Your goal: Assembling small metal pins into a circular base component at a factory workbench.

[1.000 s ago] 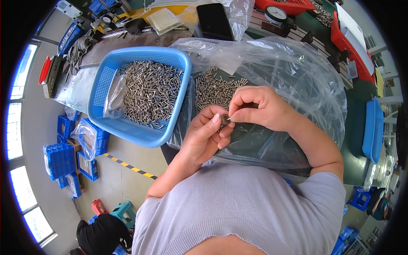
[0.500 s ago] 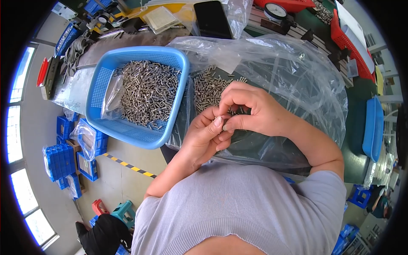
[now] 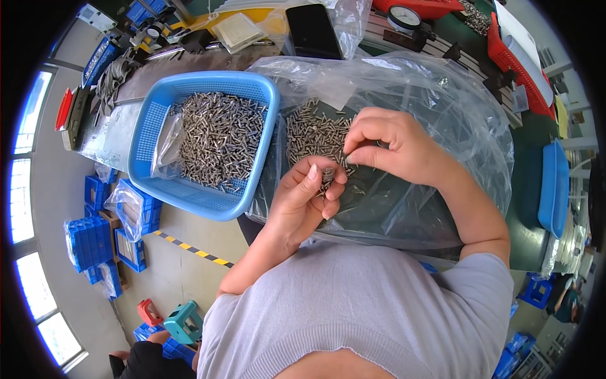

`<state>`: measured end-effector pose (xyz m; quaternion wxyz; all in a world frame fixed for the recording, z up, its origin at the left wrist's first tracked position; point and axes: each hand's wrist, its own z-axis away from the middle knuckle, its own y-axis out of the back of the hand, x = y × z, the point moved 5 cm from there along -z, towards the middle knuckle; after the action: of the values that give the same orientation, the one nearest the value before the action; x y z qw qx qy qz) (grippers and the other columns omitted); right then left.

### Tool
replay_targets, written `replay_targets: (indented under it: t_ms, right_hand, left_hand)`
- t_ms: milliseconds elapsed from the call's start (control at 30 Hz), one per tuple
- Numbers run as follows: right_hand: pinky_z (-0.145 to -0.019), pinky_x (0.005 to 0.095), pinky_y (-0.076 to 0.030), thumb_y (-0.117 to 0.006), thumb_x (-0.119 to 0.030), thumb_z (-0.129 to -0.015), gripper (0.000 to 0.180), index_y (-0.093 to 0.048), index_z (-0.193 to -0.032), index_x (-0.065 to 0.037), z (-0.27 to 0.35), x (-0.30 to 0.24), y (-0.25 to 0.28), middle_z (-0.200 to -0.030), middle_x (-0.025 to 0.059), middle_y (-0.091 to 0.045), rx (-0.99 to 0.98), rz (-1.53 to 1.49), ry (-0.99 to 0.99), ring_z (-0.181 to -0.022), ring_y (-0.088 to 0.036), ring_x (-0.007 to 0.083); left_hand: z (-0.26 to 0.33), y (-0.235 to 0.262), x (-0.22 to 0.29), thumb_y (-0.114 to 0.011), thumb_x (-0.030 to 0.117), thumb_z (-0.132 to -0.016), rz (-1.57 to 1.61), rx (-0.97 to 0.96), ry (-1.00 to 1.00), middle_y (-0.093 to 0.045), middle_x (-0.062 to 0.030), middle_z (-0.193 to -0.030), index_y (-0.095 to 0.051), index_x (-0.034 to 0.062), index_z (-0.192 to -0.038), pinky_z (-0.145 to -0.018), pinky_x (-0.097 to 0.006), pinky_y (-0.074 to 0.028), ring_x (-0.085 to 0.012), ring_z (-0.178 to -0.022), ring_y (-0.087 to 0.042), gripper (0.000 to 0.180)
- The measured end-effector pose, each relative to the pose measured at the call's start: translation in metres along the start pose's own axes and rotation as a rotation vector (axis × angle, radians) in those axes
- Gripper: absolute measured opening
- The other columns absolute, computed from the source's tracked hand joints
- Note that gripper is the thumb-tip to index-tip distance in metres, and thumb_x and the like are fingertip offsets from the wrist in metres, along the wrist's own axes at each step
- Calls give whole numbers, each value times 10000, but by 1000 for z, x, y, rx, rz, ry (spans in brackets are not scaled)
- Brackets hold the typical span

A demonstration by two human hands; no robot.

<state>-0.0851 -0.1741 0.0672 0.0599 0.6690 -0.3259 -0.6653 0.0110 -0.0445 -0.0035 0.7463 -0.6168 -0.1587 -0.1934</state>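
Note:
My left hand [image 3: 306, 196] curls its fingers round a small round metal piece [image 3: 327, 172], which shows between thumb and fingertips. Just right of it and apart from it, my right hand [image 3: 391, 144] pinches thumb and forefinger together; what sits in the pinch is too small to make out. Beneath and beyond both hands, a heap of small metal pins [image 3: 312, 134] lies on clear plastic sheeting [image 3: 429, 95]. To the left, a blue perforated basket [image 3: 196, 205] holds many more such pins [image 3: 221, 136] and a clear plastic bag [image 3: 167, 144].
At the far edge lie a black phone [image 3: 314, 31] and a dial gauge [image 3: 404, 19] by a metal rail. A red basket [image 3: 514, 66] and a blue tray [image 3: 553, 189] stand at the right. Blue crates [image 3: 88, 240] are on the floor at left; a person sits low behind.
My right hand has moved away from the left, up and to the right. The left fingers have opened a little, showing the round metal piece. The person behind has shifted.

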Motion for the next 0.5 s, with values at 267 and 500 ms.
replay_targets:
  t_ms: [267,500]
  right_hand:
    - [-702,365,-461,-685,-53,-698,147,-634,-835,-60,6,17,-9,-831,77,-560,-90,358,81,-834,-568,269]
    - [-709,385,-456,-666,-34,-698,133,-577,-797,-34,3,22,-11,-820,89,-534,-108,364,89,-815,-554,286]
  left_hand:
    - [-1,0,-1,-599,247,-901,-17,-2,19,-561,-110,-966,-547,43,-1069,-526,-215,-394,-116,-712,-463,269]
    - [-2,1,-2,-632,270,-877,-13,-18,11,-530,-100,-939,-535,65,-1066,-497,-182,-363,-94,-677,-408,296]
